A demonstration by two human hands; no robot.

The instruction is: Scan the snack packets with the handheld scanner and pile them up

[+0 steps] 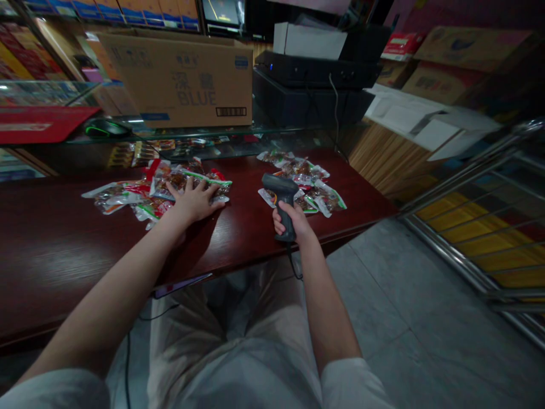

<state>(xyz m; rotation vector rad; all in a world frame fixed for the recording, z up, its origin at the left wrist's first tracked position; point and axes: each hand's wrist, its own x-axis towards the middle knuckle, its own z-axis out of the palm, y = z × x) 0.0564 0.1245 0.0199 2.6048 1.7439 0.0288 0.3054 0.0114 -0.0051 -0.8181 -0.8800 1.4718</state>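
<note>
My left hand lies palm down with its fingers spread over a pile of clear snack packets with red and green trim. Whether any packet is pinched beneath the palm is hidden, but the fingers are stretched out. Wrapped in my right hand is a dark grey barcode scanner, held upright by its handle, its head tilted toward the left. A black cable hangs from the handle. Behind and right of the scanner lies a second group of similar packets, partly covered by it.
Both piles rest on a dark red wooden counter. At its back stand a glass case, a large cardboard box and a black machine. A computer mouse sits at the left. A metal rack stands on the right.
</note>
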